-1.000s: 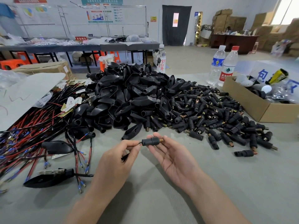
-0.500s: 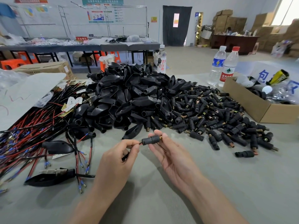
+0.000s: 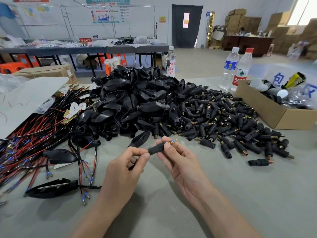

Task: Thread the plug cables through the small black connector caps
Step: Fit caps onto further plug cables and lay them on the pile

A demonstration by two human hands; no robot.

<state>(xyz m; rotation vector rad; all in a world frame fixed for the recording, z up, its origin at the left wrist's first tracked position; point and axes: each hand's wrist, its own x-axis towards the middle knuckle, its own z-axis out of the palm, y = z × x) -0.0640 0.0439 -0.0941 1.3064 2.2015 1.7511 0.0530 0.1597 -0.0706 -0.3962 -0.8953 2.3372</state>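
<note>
On a grey work table (image 3: pixel 223 194), a heap of black plug housings (image 3: pixel 137 100) is piled at centre. It is flanked on the left by a tangle of red and black plug cables (image 3: pixel 30 140) and on the right by a loose spread of small black connector caps (image 3: pixel 231 127). An open cardboard box (image 3: pixel 267 110) is set at the right edge, with 2 water bottles (image 3: pixel 229 67) stood just beside its far corner. 2 housings already fitted with cables (image 3: pixel 51 188) are laid near the left hand (image 3: pixel 123 170).

Nearest the camera, 1 held cap (image 3: pixel 155 149) is pinched by the thumb and fingertips of the right hand (image 3: pixel 181 162), above bare table in front of the heap. The left hand's fingers are curled around a thin black cable (image 3: pixel 133 166), largely hidden in the fist, and its thumb and forefinger are pinched together at the cap's left end. A brass and blue terminal (image 3: pixel 173 141) is seen protruding from the cap's right end.
</note>
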